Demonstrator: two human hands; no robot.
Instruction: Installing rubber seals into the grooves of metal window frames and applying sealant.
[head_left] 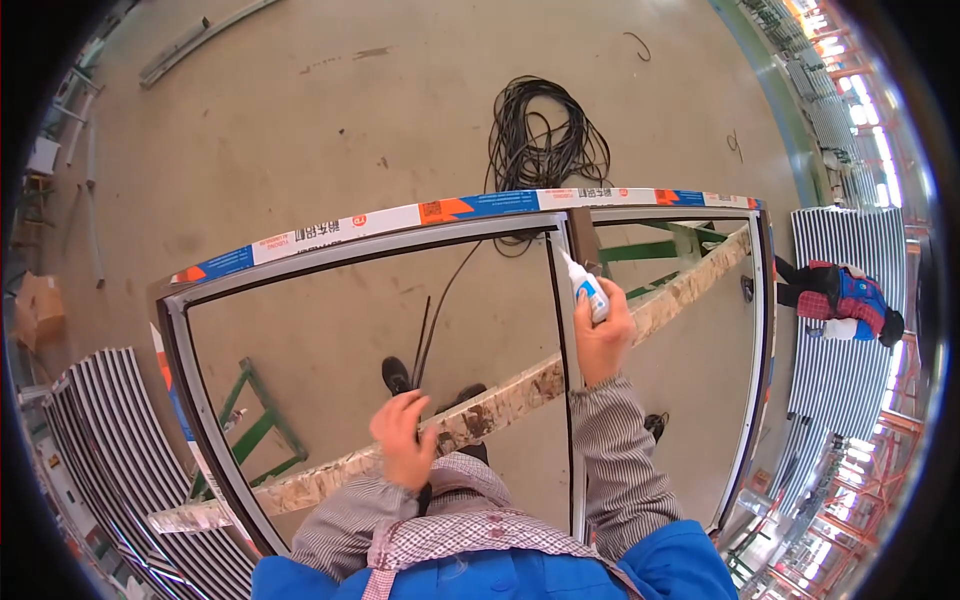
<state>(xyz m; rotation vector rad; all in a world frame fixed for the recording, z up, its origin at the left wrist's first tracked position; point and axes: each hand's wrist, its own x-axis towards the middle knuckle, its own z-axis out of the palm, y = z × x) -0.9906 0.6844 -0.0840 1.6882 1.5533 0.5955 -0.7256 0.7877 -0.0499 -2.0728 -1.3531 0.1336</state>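
My right hand (603,340) grips a small white glue bottle with a blue label (586,289), its nozzle pointing up at the joint where the grey centre bar (567,330) meets the top rail of a large aluminium window frame (400,225). My left hand (405,438) hangs loosely curled and holds nothing, above a long wooden board (520,385) lying under the frame. The top rail carries white, blue and orange protective tape.
A coil of black cable (545,135) lies on the concrete floor beyond the frame. Green metal trestles (255,420) support the frame. Stacks of grey profiles (110,470) sit at the left and at the right (850,370), where another person (845,300) crouches.
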